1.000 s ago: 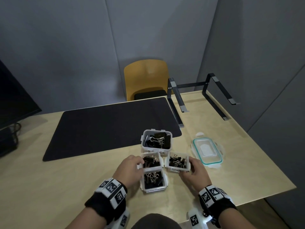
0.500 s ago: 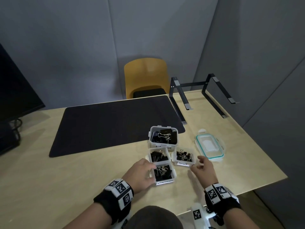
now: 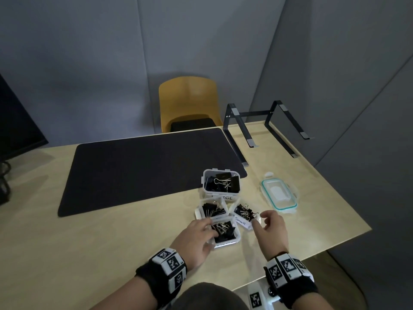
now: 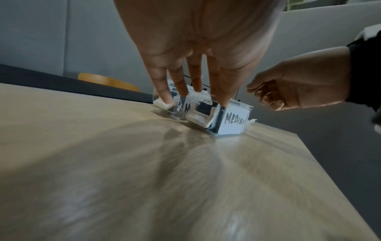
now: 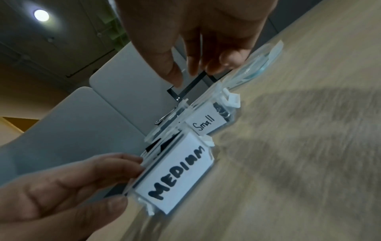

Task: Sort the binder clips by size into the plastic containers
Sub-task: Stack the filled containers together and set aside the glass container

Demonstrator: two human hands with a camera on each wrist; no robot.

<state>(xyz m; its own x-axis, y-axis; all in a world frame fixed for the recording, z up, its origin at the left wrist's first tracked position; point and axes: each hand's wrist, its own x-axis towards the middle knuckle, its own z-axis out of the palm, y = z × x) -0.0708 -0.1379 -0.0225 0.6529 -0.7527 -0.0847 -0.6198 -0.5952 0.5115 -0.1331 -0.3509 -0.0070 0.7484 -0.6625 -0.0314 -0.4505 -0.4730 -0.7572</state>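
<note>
Four clear plastic containers of black binder clips stand clustered on the wooden table. They are the one labelled large [image 3: 223,197], the small [image 3: 242,221] [image 5: 204,124], a far medium [image 3: 200,214] and a near medium [image 3: 225,243] [image 4: 235,120] [image 5: 177,176]. My left hand [image 3: 209,227] [image 4: 193,91] [image 5: 123,179] rests straight fingers on the left rims of both medium containers. My right hand [image 3: 261,220] [image 4: 268,96] [image 5: 195,71] hovers just over the small container's right side, fingers loosely curled and holding nothing.
A clear lid with a teal seal [image 3: 279,195] lies right of the cluster. A black desk mat [image 3: 145,171] covers the table's middle, a black laptop stand [image 3: 268,128] sits at the back right, and a yellow chair [image 3: 187,101] stands behind. The table's front edge is near my wrists.
My right hand has come off the small container and lifted a little to its right. The small container now sits turned askew. My left hand stays at the near medium container.
</note>
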